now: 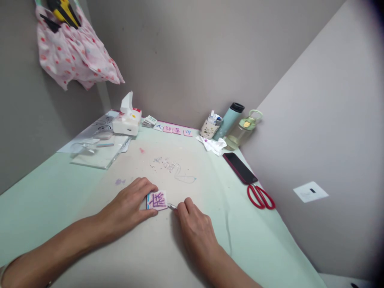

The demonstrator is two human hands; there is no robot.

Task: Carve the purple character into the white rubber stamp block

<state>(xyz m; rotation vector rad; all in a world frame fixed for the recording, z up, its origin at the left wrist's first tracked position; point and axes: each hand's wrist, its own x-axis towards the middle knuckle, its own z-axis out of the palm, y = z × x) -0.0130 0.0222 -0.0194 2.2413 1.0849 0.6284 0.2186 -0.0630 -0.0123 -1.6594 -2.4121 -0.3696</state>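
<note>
A person is sitting at a pale green work table [45,200], both bare forearms reaching in from the near edge. The left hand [129,208] is lying flat, fingers spread and pressing down on the left side of a small pink stamp block [157,200] bearing purple carved lines; the fingertips are touching its left and upper edges, pinning it rather than pinching it. The block is resting on the table at centre, directly between the two hands. The right hand [196,226] is closing its fingers together around a thin carving tool [172,206], of which only the metallic tip is showing; that tip is pointing leftward and is sitting just beside the block's lower right corner, seemingly touching or nearly so. The block therefore is lying to the left of the tool tip, the tool's long axis running roughly from right to left toward it. The left hand is the nearer, already in contact. Shavings [168,165] are lying farther back; red scissors [260,197] and a dark phone [239,168] are lying well apart to the right.
</note>
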